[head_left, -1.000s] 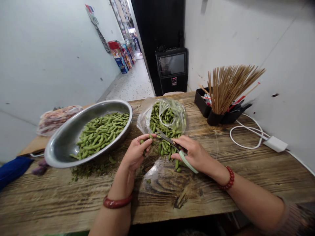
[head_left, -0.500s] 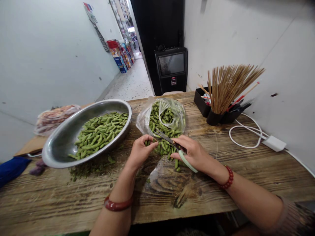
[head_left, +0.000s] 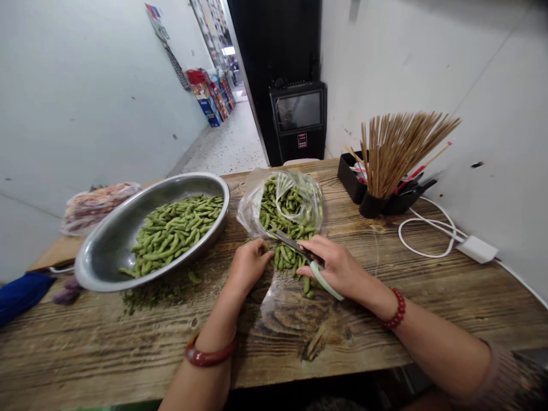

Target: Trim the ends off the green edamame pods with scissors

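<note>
My right hand (head_left: 331,264) grips scissors (head_left: 319,274) with pale green handles, their dark blades pointing up and left over the edamame pods. Just left of the blades, my left hand (head_left: 249,264) is closed, its back turned to me; a bit of green shows at the fingertips, with most of the pod hidden. Beyond both hands lies a clear plastic bag (head_left: 248,208) of edamame pods (head_left: 286,206), which spill out of its mouth toward me. To the left, a tilted metal basin (head_left: 103,260) holds a heap of edamame pods (head_left: 177,231).
Green trimmings (head_left: 149,295) lie below the basin. At the right stand a black organizer (head_left: 351,181) and a bundle of thin sticks (head_left: 398,154), near a white adapter (head_left: 477,250) with its cable. A filled plastic bag (head_left: 96,205) and blue cloth (head_left: 23,297) are at the left.
My left hand has turned over slightly and shifted a little, so its back now covers the pod seen between its fingers. The right hand and scissors are almost unmoved.
</note>
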Action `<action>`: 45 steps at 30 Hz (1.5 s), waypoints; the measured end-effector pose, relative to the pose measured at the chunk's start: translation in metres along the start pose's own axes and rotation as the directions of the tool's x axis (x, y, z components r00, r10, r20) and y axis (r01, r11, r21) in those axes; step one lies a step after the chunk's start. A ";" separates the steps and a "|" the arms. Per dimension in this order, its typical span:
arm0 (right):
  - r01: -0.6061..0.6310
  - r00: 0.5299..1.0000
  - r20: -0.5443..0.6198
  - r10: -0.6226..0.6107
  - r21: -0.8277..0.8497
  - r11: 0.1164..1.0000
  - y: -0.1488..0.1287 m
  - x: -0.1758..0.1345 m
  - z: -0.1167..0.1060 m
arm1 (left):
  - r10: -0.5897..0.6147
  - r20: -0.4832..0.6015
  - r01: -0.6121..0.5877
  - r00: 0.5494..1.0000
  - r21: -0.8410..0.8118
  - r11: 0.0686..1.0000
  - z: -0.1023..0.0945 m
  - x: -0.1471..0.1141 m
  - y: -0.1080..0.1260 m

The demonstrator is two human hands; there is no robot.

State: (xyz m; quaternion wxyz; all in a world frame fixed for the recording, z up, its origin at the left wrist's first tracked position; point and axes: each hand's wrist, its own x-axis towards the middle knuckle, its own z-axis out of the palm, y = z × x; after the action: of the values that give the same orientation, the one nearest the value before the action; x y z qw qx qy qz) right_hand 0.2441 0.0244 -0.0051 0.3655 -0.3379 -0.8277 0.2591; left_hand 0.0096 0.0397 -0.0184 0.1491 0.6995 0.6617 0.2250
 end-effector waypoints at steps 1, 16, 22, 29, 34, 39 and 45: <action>0.002 1.000 -0.001 -0.002 0.003 1.000 0.000 0.000 0.000 | -0.013 -0.010 0.013 1.000 -0.002 1.000 0.000 0.000 0.000; -0.014 1.000 0.008 0.014 0.007 1.000 0.000 0.000 -0.001 | 0.090 0.140 -0.048 0.986 -0.281 0.958 -0.014 0.001 0.004; -0.012 1.000 0.017 0.012 0.006 1.000 -0.001 0.001 -0.002 | 0.042 0.118 0.009 0.992 -0.399 0.917 -0.017 0.000 0.008; -0.056 0.998 0.022 0.056 -0.011 0.998 -0.001 0.000 -0.002 | -0.064 0.159 0.147 0.985 -0.587 0.796 -0.020 -0.007 0.019; -0.061 0.997 0.054 0.063 -0.037 0.997 0.000 0.000 -0.001 | -0.073 0.182 0.179 0.981 -0.679 0.712 -0.021 -0.010 0.025; -0.048 0.996 0.078 0.052 -0.045 0.998 0.001 0.001 0.000 | -0.073 0.152 0.158 0.986 -0.678 0.718 -0.021 -0.013 0.027; -0.014 0.996 0.087 0.018 -0.041 0.999 0.001 0.002 0.001 | 0.019 0.090 0.048 0.996 -0.684 0.728 -0.018 -0.014 0.032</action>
State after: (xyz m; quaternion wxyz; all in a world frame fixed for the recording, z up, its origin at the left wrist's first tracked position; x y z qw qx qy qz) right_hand 0.2433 0.0263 -0.0055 0.3201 -0.3402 -0.8451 0.2600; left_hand 0.0277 0.0212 0.0117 0.4281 0.5995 0.5301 0.4199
